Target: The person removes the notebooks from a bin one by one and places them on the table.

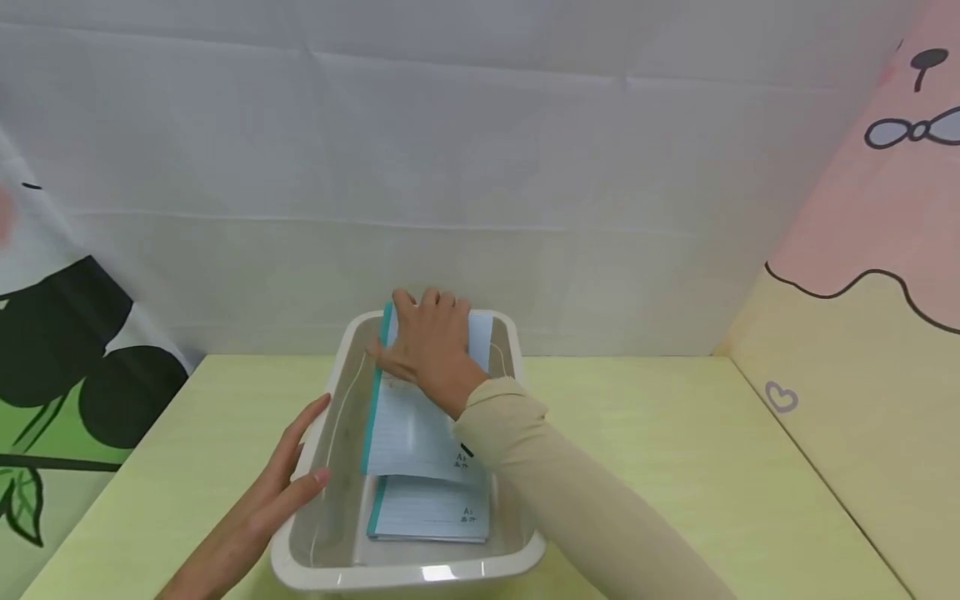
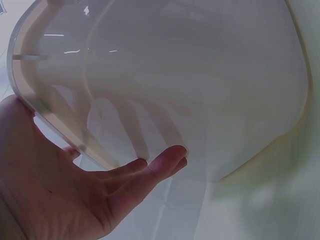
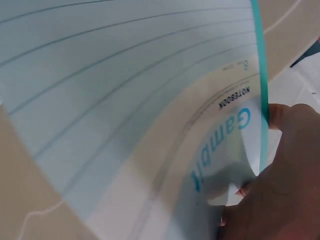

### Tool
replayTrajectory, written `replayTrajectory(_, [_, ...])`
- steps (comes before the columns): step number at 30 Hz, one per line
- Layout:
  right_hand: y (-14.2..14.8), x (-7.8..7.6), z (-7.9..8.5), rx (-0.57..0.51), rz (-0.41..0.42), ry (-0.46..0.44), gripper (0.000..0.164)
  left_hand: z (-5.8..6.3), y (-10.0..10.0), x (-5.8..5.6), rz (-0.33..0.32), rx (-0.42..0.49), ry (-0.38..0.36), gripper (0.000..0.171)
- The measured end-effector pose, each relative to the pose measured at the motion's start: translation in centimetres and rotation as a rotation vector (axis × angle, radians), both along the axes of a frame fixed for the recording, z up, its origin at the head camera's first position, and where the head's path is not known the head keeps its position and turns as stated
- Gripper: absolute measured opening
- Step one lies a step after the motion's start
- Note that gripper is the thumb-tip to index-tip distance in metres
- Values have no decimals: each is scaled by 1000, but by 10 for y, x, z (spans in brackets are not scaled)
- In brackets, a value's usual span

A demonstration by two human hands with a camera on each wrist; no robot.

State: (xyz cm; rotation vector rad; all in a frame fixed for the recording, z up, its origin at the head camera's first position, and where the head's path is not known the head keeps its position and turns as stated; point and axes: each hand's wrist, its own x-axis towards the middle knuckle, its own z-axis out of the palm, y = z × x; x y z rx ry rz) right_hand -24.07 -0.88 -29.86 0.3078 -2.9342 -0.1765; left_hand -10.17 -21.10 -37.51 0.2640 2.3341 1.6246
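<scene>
A white plastic basin (image 1: 405, 575) stands on the table, its glossy outer wall filling much of the left wrist view. Inside it a light-blue notebook (image 1: 420, 433) with a teal spine leans above a second notebook (image 1: 431, 508), which lies at the near end of the basin's floor. My right hand (image 1: 435, 350) grips the upper notebook at its far end, and in the right wrist view fingertips show at the spine. "Gambit NOTEBOOK" is printed on its cover. My left hand (image 1: 273, 492) rests against the basin's left side with its fingers extended and thumb tip at the rim.
The pale yellow-green table (image 1: 637, 467) extends on both sides of the basin. A white cloth backdrop (image 1: 480, 167) hangs close behind it. Printed panels with cartoon figures stand at the left and right (image 1: 847, 375).
</scene>
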Motion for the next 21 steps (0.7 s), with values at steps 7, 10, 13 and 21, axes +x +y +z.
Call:
replayTrajectory(7, [13,-6,18,-134,-46,-32,75,2,-1,4,6,36,34,69])
replayTrajectory(10, [19,-7,24,-156,-59,-16,69,2,0,5,9,39,35,69])
replayTrajectory(13, [24,-7,34,-178,-56,22,59,1,1,5,17,48,19,69])
replayTrajectory(21, [44,-2,71,-202,-81,-37,75,1,3,3,35,4,8,69])
